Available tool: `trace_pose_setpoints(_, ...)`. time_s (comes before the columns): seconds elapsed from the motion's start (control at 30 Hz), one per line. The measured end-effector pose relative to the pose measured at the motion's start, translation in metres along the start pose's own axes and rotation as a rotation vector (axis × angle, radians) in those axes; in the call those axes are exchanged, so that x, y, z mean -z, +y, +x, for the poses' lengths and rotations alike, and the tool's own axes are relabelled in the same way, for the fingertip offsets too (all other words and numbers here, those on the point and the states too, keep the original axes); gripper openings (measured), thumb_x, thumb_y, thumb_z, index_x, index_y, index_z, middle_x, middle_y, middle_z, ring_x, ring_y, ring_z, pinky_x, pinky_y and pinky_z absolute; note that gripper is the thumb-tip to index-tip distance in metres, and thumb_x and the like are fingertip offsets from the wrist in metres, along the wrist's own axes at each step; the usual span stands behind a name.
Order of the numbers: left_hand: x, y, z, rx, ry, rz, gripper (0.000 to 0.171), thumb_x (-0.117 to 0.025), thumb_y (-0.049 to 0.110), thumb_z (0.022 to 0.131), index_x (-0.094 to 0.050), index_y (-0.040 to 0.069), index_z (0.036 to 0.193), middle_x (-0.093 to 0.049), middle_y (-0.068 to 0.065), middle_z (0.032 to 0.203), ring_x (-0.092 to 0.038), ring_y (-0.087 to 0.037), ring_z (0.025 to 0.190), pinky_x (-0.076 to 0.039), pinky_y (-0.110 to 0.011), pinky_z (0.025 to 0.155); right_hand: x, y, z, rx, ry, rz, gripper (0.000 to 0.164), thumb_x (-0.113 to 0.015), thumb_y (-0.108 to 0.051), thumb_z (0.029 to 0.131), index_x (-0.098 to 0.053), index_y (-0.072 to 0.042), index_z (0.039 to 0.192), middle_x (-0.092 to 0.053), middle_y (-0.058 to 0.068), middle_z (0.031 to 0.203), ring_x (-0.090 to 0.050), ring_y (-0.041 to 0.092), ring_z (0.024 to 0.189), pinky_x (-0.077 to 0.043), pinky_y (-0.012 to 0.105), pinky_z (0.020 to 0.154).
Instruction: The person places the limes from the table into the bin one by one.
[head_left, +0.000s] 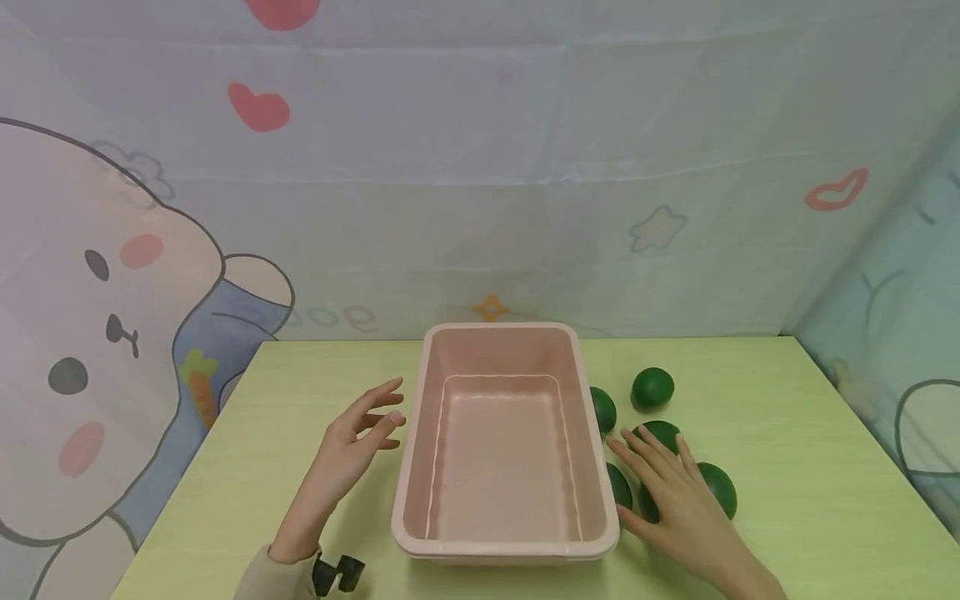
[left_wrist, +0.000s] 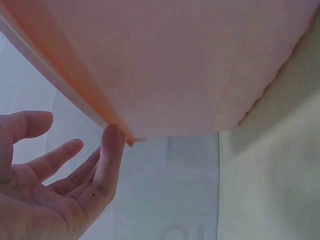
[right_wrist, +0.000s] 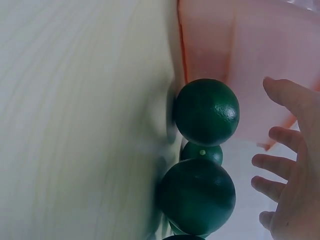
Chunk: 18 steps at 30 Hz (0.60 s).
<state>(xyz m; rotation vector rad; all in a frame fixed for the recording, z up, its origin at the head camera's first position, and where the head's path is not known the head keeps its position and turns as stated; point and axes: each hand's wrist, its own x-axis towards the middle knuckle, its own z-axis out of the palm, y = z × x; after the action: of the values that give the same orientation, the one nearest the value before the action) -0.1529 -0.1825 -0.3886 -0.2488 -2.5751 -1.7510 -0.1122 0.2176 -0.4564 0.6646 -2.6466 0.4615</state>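
A pink rectangular plastic bin (head_left: pixel 506 549) stands in the middle of the table, its inside bare. My left hand (head_left: pixel 341 467) hovers left of it with loosely bent fingers and nothing in them; in the left wrist view, fingertips (left_wrist: pixel 111 142) overlap the rim of the bin (left_wrist: pixel 165 65). Over several dark green round fruits (head_left: pixel 720 490) at the bin's right, my right hand (head_left: pixel 686 517) spreads its fingers. The right wrist view shows it beside the fruits, one fruit (right_wrist: pixel 206 112) close to the bin wall and another fruit (right_wrist: pixel 197 195) nearer the camera. Part of the group is hidden under the hand.
A single green fruit (head_left: pixel 652 388) lies farther back, apart from the hand. The pale yellow-green table (head_left: pixel 810 467) ends at a printed cloth backdrop (head_left: pixel 487 125). A black strap piece (head_left: pixel 337 575) is at my left wrist.
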Motion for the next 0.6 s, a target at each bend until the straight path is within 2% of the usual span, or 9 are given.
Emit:
trace_pose_setpoints(0.13, 0.001, -0.002, 0.000, 0.028, -0.024, -0.042, 0.045, -0.056, 0.025, 0.098, -0.046, 0.026, 0.141, -0.052, -0.013, 0.134, -0.062, -0.028, 0.107, -0.057, -0.028, 0.079, -0.002, -0.001, 0.000, 0.016, 0.006, -0.011, 0.080, -0.075, -0.047, 0.077, -0.043, -0.021, 0.145, -0.046, 0.009, 0.147, -0.034, 0.028, 0.141, 0.010, 0.032, 0.121)
trace_pose_setpoints(0.27, 0.002, -0.003, -0.001, 0.052, -0.047, -0.073, 0.044, -0.055, 0.023, 0.098, -0.046, 0.025, 0.142, -0.051, -0.015, 0.134, -0.064, -0.019, 0.103, -0.057, -0.029, 0.079, -0.004, -0.001, 0.001, 0.039, 0.008, -0.015, 0.080, -0.076, -0.049, 0.075, -0.047, -0.019, 0.143, -0.050, 0.008, 0.144, -0.042, 0.032, 0.135, 0.010, 0.024, 0.120)
trace_pose_setpoints(0.37, 0.001, -0.002, -0.001, 0.065, -0.060, -0.096, 0.044, -0.054, 0.021, 0.099, -0.045, 0.022, 0.142, -0.051, -0.020, 0.134, -0.065, -0.010, 0.097, -0.058, -0.030, 0.079, -0.007, -0.001, 0.001, 0.058, 0.013, -0.015, 0.080, -0.077, -0.050, 0.074, -0.047, -0.019, 0.142, -0.051, 0.007, 0.142, -0.042, 0.028, 0.135, 0.009, 0.020, 0.120)
trace_pose_setpoints(0.5, 0.001, -0.003, -0.002, 0.071, -0.072, -0.125, 0.045, -0.053, 0.019, 0.099, -0.045, 0.020, 0.143, -0.051, -0.022, 0.133, -0.065, -0.009, 0.094, -0.058, -0.030, 0.078, -0.011, 0.001, 0.000, 0.093, 0.031, -0.015, 0.082, -0.078, -0.050, 0.073, -0.047, -0.018, 0.142, -0.052, 0.007, 0.142, -0.042, 0.025, 0.135, 0.004, 0.020, 0.121)
trace_pose_setpoints(0.6, 0.002, -0.006, -0.002, 0.075, -0.081, -0.157, 0.045, -0.054, 0.019, 0.098, -0.045, 0.021, 0.143, -0.052, -0.021, 0.131, -0.065, -0.011, 0.093, -0.058, -0.030, 0.077, -0.013, 0.001, 0.000, 0.123, 0.047, -0.011, 0.083, -0.077, -0.051, 0.073, -0.048, -0.015, 0.142, -0.053, 0.008, 0.141, -0.045, 0.027, 0.132, 0.001, 0.020, 0.121)
